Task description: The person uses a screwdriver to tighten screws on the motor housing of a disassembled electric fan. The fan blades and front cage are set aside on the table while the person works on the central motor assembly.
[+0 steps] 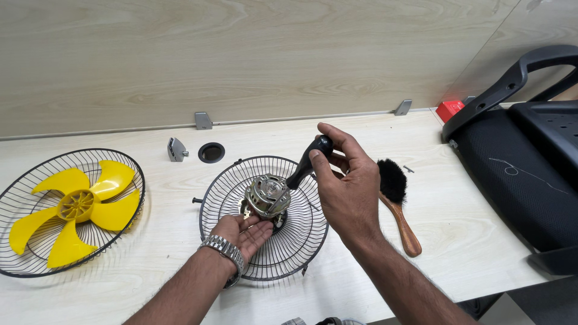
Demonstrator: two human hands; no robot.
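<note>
Currently left hand, palm up and spread, cradles silver metal fan motor over black wire rear grille on worktop. Right hand grips black-handled screwdriver; tip seemingly at motor. Risk: slipping tip jabs palm, motor tips off.

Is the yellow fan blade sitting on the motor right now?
No, the yellow fan blade lies in a separate wire guard at the left, apart from the motor.

My left hand lies palm up under the metal fan motor, touching it, over the wire grille. My right hand grips a black-handled tool angled toward the motor. At 9 o'clock sits a yellow fan blade; at 3 o'clock, a wooden brush on the worktop.
</note>
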